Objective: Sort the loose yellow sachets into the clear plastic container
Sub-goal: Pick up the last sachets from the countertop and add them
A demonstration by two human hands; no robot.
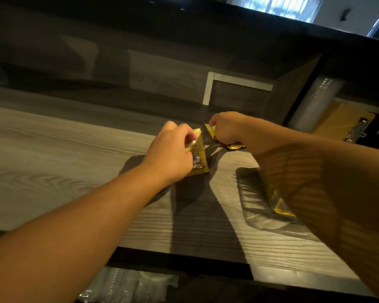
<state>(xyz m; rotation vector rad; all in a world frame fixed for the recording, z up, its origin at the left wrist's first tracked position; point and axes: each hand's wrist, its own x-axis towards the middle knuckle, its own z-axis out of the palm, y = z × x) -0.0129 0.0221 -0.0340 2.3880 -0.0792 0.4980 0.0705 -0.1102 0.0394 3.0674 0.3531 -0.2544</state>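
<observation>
Dim and warm-toned overall, with the brightest spot a blown-out bluish window [282,6] at the top right. Hard, dark shadows of both arms cast toward the camera across the pale wood-grain worktop [53,149]. Striped light and shade across the right forearm [315,182]. Slight motion blur around the hands and the far background. Wide-angle bending of straight edges near the borders; lower corners murky.

Head view, looking down, near counter [64,149]

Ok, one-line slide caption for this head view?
Left hand grips yellow sachets while right hand pinches another sachet beyond the clear plastic container on the wood-grain table.
</observation>
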